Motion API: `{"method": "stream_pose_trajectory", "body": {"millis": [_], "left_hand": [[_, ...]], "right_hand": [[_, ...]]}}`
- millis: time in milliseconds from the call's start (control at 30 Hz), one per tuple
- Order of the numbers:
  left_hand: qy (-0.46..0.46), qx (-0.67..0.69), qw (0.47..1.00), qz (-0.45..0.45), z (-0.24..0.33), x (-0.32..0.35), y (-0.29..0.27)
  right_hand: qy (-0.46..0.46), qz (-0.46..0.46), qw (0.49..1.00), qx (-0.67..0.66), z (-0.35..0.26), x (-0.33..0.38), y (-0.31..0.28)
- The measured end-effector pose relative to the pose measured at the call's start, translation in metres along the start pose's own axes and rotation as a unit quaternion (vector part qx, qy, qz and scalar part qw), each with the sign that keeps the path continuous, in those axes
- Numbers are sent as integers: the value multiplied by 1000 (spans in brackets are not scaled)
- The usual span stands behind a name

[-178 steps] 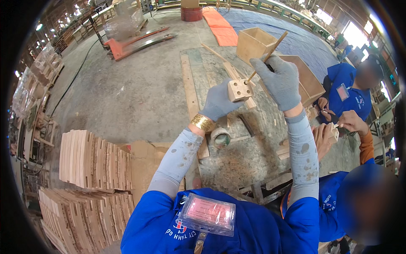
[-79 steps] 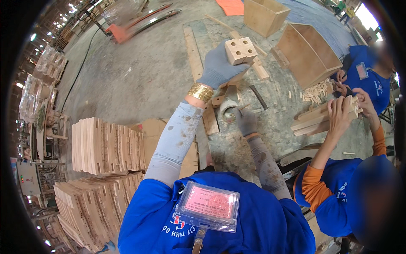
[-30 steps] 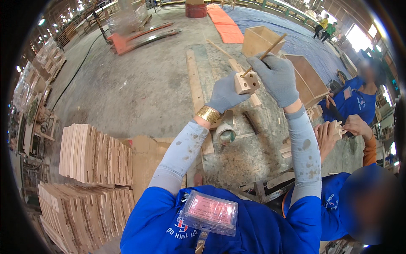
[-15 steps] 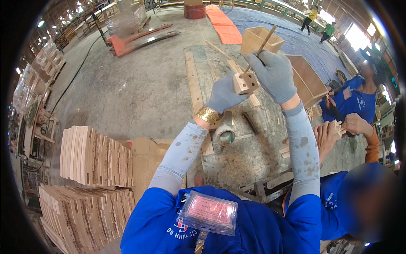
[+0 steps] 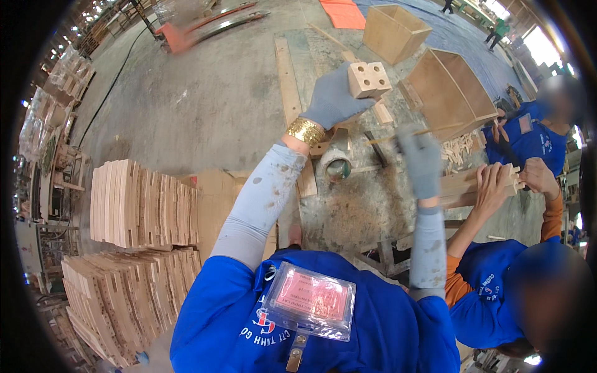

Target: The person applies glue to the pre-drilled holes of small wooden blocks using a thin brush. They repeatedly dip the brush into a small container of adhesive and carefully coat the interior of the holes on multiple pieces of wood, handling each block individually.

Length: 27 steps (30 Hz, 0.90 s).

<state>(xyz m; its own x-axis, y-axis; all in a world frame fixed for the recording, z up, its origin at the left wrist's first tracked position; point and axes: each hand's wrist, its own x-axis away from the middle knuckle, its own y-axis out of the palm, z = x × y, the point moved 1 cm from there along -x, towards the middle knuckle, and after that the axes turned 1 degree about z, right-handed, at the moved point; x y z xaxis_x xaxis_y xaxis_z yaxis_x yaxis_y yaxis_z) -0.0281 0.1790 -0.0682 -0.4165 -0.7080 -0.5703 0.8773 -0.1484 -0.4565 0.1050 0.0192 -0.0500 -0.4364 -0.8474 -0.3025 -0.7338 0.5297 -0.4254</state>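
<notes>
In my gloved left hand (image 5: pixel 336 98) is a bundle of pale wooden bars (image 5: pixel 368 79), their ends facing up with several round drilled holes. My gloved right hand (image 5: pixel 420 158) is smeared by motion and apart from the bars, to their lower right. From it a thin wooden stick (image 5: pixel 440 130) juts out, lying roughly level. Below my left hand a round whitish container (image 5: pixel 336 166) with an open mouth rests on the stained worktable (image 5: pixel 336 230). Beside it lies a dark narrow tool (image 5: pixel 376 148).
Two plywood boxes (image 5: pixel 451 93) stand beyond the worktable, near a pile of small dowels (image 5: pixel 459 149). Close on my right, a co-worker's hands (image 5: pixel 494 186) hold wooden bars; another person sits farther off. Stacked wooden slats (image 5: pixel 143 205) stand at left, a red pallet jack (image 5: pixel 177 37) behind.
My right hand has drawn the stick away from the bars, down toward me. The bars, still in my left hand, now show their holed ends more squarely. The view has tipped downward.
</notes>
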Motion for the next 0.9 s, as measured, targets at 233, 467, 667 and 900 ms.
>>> {"method": "stream_pose_trajectory", "body": {"millis": [233,467,667,900], "left_hand": [[7,3,1000,4,-2,-4,6],[6,1,1000,8,-3,0,6],[-16,-46,999,-13,-1,0,2],[-2,-3,1000,10,-1,-1,4]], "right_hand": [[-18,-67,991,112,139,59,93],[32,-53,996,64,155,72,121],[74,-14,996,-57,147,71,119],[251,-14,928,-274,155,73,96]]}}
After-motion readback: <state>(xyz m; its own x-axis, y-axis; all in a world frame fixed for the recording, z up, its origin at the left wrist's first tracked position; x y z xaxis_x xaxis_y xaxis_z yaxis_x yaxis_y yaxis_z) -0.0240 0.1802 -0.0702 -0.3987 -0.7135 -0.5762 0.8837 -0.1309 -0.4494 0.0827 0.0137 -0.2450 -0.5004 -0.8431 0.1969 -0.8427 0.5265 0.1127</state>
